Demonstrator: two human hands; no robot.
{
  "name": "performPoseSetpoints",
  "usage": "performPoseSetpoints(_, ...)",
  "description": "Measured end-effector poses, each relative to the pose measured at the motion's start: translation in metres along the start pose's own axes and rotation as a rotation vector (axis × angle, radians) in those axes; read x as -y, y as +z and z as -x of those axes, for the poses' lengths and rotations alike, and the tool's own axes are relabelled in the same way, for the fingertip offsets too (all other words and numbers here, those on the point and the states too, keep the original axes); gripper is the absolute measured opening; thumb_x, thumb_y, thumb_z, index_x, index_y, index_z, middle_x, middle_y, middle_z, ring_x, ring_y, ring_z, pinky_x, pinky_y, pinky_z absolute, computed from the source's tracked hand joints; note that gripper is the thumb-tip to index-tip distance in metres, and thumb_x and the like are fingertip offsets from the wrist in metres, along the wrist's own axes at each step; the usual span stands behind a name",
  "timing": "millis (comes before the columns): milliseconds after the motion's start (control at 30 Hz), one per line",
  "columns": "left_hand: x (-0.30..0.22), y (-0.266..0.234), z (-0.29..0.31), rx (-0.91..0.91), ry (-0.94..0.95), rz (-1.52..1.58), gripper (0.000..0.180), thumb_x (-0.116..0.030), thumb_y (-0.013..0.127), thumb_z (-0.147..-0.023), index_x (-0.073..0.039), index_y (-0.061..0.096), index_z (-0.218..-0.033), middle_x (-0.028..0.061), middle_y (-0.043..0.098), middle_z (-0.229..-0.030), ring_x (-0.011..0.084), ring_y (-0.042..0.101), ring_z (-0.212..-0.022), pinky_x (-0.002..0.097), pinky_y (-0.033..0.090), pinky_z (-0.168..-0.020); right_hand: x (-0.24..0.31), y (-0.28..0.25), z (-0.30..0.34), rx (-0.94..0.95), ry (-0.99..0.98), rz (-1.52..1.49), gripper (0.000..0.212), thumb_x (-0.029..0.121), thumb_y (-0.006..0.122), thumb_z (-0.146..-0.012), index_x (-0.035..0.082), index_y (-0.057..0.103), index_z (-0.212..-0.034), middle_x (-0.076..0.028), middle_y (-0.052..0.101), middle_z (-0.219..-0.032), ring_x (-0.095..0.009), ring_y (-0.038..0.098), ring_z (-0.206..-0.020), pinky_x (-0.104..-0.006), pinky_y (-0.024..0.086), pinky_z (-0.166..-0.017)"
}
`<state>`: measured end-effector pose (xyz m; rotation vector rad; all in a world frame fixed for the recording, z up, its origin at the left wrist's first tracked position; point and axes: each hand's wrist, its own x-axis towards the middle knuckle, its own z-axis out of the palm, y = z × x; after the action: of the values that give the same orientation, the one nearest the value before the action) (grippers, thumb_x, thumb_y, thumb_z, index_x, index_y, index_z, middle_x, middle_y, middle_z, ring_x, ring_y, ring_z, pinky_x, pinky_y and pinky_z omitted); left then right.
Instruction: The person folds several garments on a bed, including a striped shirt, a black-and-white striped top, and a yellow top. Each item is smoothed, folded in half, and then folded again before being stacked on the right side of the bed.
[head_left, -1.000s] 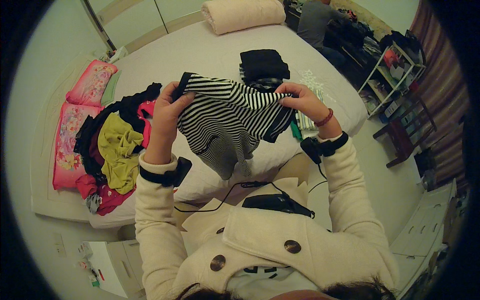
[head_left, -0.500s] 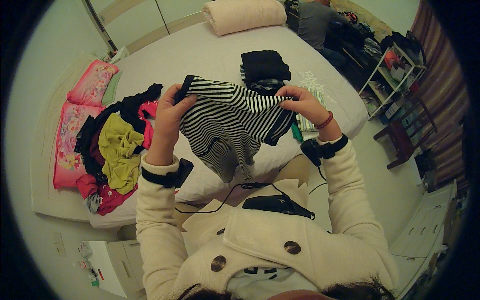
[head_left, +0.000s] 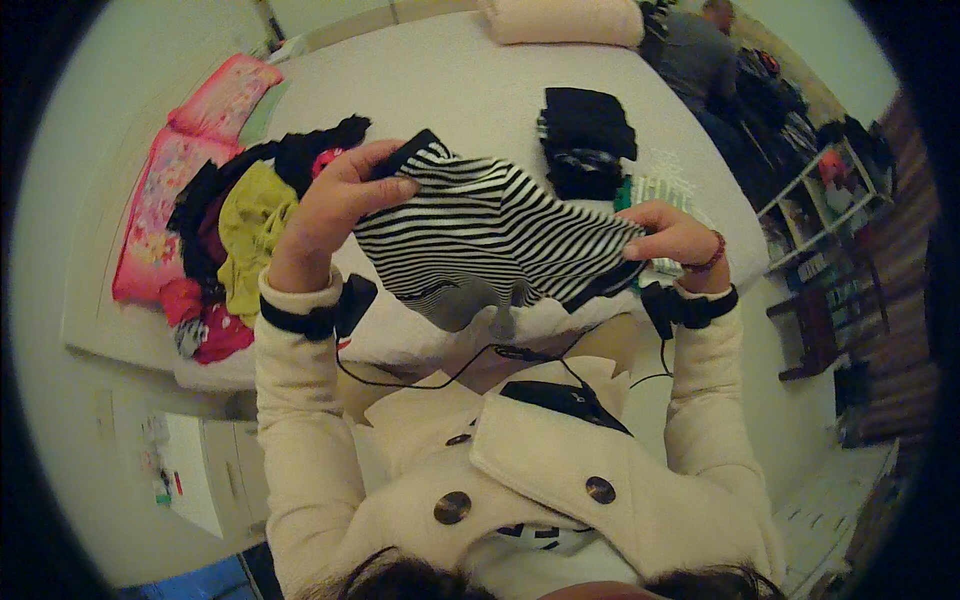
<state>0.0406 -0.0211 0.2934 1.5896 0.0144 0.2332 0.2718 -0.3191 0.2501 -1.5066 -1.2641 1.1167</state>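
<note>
Stretched between my hands above the bed's near edge is a black-and-white striped knit garment [head_left: 480,230] with dark trim at its ends. My left hand [head_left: 345,200] pinches the dark-trimmed corner, thumb on top. At the other end, my right hand [head_left: 675,238] grips the striped cloth near its dark edge, a red bead bracelet on the wrist. The lower part of the garment sags in folds. Just beyond it on the bed lies a stack of dark folded clothes [head_left: 585,135]. Beside my right hand is a pile of green and striped folded cloth [head_left: 655,195].
On the bed [head_left: 430,80], left, lies a heap of loose clothes with a yellow-green garment [head_left: 255,225] on it, beside pink floral pillows [head_left: 165,220]. A rolled pink quilt [head_left: 565,20] lies at the far edge. Another person [head_left: 695,60] is far right, near a white shelf rack [head_left: 835,220].
The garment is pulled wider and flatter, its hanging part drawn up. My right hand has moved right and slightly down. The whole view has shifted and tilted.
</note>
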Motion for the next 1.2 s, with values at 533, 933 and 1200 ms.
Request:
performPoseSetpoints(533,-0.009,-0.095,-0.095,-0.614,0.601,-0.439,0.023,-0.013,0.062,-0.079,-0.001,0.059,-0.098,0.0021,0.062,-0.084,0.0089,0.054,-0.075,0.0215,0.042,-0.071,0.028,-0.043,-0.167,-0.708,-0.603,-0.175,0.019,0.009,0.053,-0.087,-0.001,0.056,-0.103,-0.008,0.061,-0.098,-0.018,0.062,-0.087,-0.0285,0.052,-0.077)
performPoseSetpoints(933,0.240,-0.056,0.017,-0.296,0.183,-0.923,0.033,0.001,0.053,-0.069,-0.004,0.060,-0.101,0.0136,0.063,-0.096,0.0284,0.060,-0.090,0.0345,0.047,-0.079,-0.215,0.028,-0.154,-0.595,-0.163,0.384,0.017,0.004,0.061,-0.068,0.005,0.063,-0.085,-0.008,0.062,-0.087,-0.021,0.057,-0.083,-0.0305,0.045,-0.073)
performPoseSetpoints(1200,0.349,-0.035,0.066,0.220,-0.230,-1.096,0.025,-0.009,0.056,-0.068,-0.012,0.063,-0.092,0.0140,0.063,-0.083,0.0338,0.059,-0.080,0.0412,0.047,-0.068,-0.317,0.113,-0.151,-0.004,0.166,0.728,0.017,0.012,0.059,-0.067,0.009,0.066,-0.082,-0.012,0.063,-0.079,-0.028,0.060,-0.073,-0.0349,0.048,-0.065)
